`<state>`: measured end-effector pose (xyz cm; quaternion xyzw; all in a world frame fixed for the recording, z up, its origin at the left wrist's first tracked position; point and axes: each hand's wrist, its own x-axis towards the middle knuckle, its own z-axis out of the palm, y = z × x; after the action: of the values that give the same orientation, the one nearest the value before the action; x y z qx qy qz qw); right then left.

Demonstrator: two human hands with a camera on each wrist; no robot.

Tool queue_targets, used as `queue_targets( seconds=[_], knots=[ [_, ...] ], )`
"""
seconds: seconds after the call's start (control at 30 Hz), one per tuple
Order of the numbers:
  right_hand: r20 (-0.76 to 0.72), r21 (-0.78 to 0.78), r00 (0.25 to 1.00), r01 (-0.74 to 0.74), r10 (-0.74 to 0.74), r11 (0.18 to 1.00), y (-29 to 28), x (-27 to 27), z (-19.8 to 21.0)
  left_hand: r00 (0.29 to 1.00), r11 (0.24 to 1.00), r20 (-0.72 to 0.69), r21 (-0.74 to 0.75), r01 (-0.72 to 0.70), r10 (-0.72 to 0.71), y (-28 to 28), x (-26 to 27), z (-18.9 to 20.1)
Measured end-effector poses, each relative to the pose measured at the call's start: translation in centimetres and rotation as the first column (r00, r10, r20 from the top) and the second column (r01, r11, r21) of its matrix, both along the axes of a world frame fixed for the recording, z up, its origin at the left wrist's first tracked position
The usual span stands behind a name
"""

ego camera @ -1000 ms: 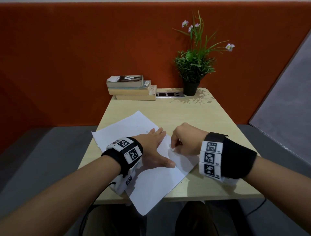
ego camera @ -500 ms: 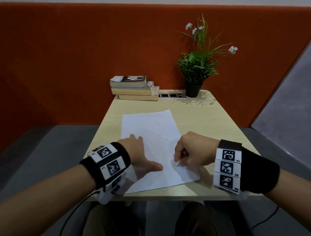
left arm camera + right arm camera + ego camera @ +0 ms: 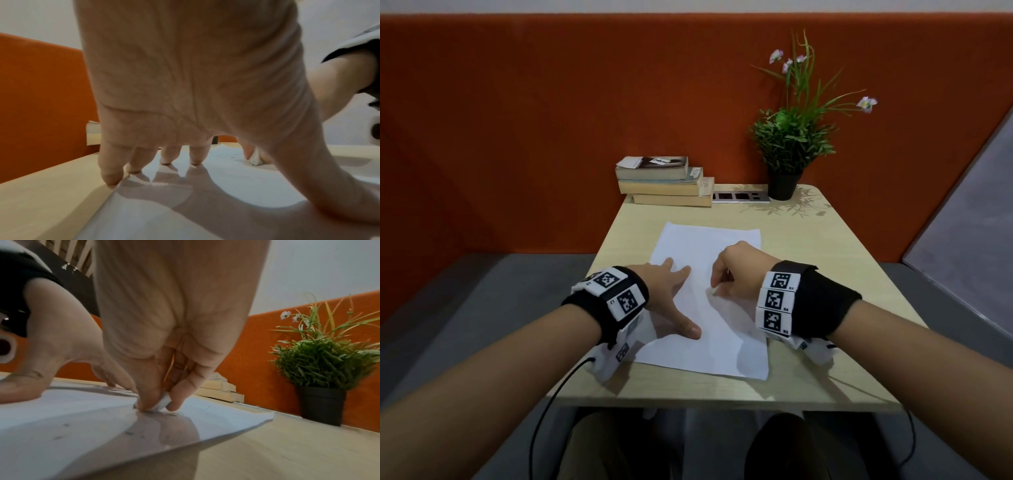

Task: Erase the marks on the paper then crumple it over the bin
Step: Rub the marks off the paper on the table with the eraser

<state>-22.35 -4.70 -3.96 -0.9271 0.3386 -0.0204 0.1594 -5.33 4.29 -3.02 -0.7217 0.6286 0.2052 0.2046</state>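
Note:
A white sheet of paper (image 3: pixel 705 246) lies flat on the light wooden table (image 3: pixel 835 274), its long side running away from me. My left hand (image 3: pixel 671 294) presses on the paper's left part with fingers spread and straight (image 3: pixel 164 160), thumb stretched toward the near side. My right hand (image 3: pixel 736 270) pinches a small white eraser (image 3: pixel 162 403) between thumb and fingers and holds its tip against the paper near the middle; the eraser (image 3: pixel 255 160) also shows in the left wrist view. Small dark specks (image 3: pixel 129 432) lie on the sheet near the eraser. No bin is in view.
Three stacked books (image 3: pixel 664 183) sit at the table's far edge, beside a socket strip (image 3: pixel 739 197) and a potted plant (image 3: pixel 787 150) at the far right corner. An orange partition (image 3: pixel 551 137) stands behind the table. Cables hang from both wrists.
The paper has turned from a slanted lie, hanging over the near edge, to straight and fully on the table. My left hand shifted with it; my right hand moved the eraser farther up the sheet.

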Motion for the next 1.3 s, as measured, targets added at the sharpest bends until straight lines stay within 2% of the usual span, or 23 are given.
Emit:
queue_targets(
  seconds=[0.37,0.63,0.83,1.03,1.3],
  knots=[
    [-0.110,0.084,0.976,-0.181,0.190,0.980,3.9,-4.0,0.3,0.998,1.000,-0.050,-0.004,0.029,-0.029,-0.5,0.9,-0.6],
    [-0.013,-0.016,0.999,-0.042,0.041,0.999,1.4,0.1,0.3,0.997,1.000,-0.082,-0.015,-0.011,0.009,-0.6,1.5,-1.4],
    [-0.077,0.018,0.990,-0.118,0.119,0.993,3.4,-1.6,0.6,0.994,1.000,-0.107,-0.021,-0.002,-0.001,-0.7,2.1,-1.9],
    [-0.146,0.114,0.969,-0.186,0.202,0.976,4.2,-3.3,0.8,0.994,1.000,-0.111,-0.021,0.006,-0.009,-0.8,2.1,-1.9],
    [0.007,-0.023,0.999,-0.053,0.053,0.998,0.0,2.8,0.6,0.993,1.000,-0.115,-0.030,-0.004,0.000,-0.2,1.8,-1.7]
  ],
)
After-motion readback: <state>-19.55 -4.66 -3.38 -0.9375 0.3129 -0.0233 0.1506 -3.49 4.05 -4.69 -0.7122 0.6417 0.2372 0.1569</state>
